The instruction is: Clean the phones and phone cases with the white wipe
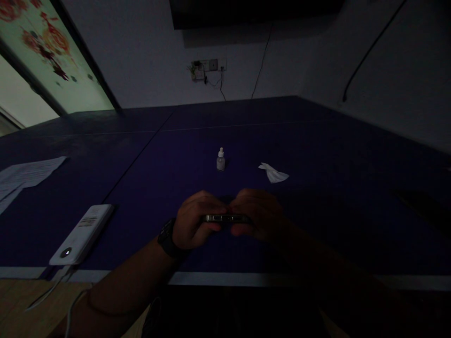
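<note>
Between my two hands is a thin phone [226,218], seen edge-on and held level above the blue table. My left hand [197,218], with a dark watch [168,238] at the wrist, is closed around its left end, thumb underneath. Around the right end wraps my right hand [259,213], also closed and mostly in shadow. The phone's broad faces are hidden. Beyond the hands, a small dropper bottle [220,162] with a white cap stands upright. To its right lies a crumpled white tissue [274,173].
A white power bank [82,234] with a cable lies at the left near the front edge of the blue table [197,141]. Printed papers [31,173] are at the far left. Wall sockets [207,65] with cords are behind the table, under a dark screen [253,14].
</note>
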{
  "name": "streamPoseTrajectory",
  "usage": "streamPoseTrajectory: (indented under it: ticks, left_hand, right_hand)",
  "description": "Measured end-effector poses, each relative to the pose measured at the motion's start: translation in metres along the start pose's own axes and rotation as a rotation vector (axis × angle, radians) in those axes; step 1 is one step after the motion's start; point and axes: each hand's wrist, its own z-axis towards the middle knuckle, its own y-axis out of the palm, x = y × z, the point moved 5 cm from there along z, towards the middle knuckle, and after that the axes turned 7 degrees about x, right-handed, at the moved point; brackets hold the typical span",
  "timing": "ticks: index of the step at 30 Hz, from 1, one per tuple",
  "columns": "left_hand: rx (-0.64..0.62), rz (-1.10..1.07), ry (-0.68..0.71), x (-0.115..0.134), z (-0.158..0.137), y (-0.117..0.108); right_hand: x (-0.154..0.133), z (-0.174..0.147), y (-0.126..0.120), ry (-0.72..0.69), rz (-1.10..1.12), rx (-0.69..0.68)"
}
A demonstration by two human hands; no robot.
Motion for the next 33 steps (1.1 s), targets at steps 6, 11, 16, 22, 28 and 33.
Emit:
streamPoseTrajectory:
  ticks: [6,11,16,22,28,33]
  left_hand:
    - [0.025,-0.055,-0.168,-0.019,-0.005,-0.001]
    - [0.048,-0.164,-0.638,-0.059,-0.016,0.005]
    - [0.211,-0.413,-0.940,-0.077,-0.024,0.014]
    - [0.269,-0.656,-1.199,-0.084,-0.034,0.024]
    - [-0.047,-0.616,-1.350,-0.086,-0.044,0.027]
    - [0.032,-0.651,-1.295,-0.086,-0.043,0.028]
  right_hand:
    - [0.019,-0.009,0.001,0.250,-0.074,0.015]
    - [0.055,-0.029,-0.001,0.875,-0.121,0.219]
    - [0.082,-0.044,0.018,1.216,0.247,0.255]
    - [0.096,-0.059,0.030,1.383,0.465,0.125]
    - [0.106,-0.072,0.026,1.468,0.402,0.395]
    - [0.104,-0.065,0.023,1.497,0.450,0.345]
